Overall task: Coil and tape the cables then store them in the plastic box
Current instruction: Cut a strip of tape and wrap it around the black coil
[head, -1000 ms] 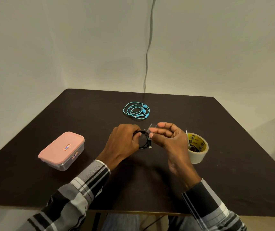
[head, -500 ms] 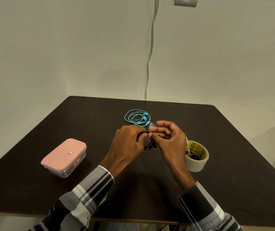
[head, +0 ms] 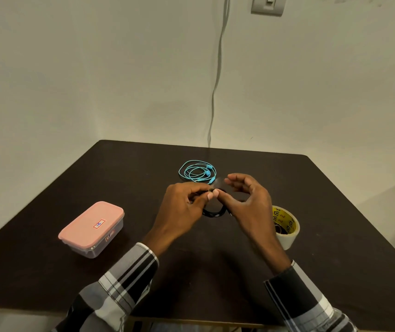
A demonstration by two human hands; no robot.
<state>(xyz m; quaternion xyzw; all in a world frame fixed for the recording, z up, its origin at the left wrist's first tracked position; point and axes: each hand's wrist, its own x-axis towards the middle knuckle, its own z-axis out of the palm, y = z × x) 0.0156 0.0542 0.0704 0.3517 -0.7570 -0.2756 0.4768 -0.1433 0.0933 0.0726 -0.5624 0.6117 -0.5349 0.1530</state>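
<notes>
Raised off the table now: black cable coil, pinched by left hand and right hand with tape strip. Beyond coil, blue earphones; left, pink-lidded box; right, tape roll.

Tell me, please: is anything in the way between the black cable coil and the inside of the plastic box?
Yes: the pink lid is on the plastic box. The black cable coil is between both hands.

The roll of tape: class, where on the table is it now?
In the head view the roll of tape stands on the dark table, near its right side, just beyond the right hand.
</notes>
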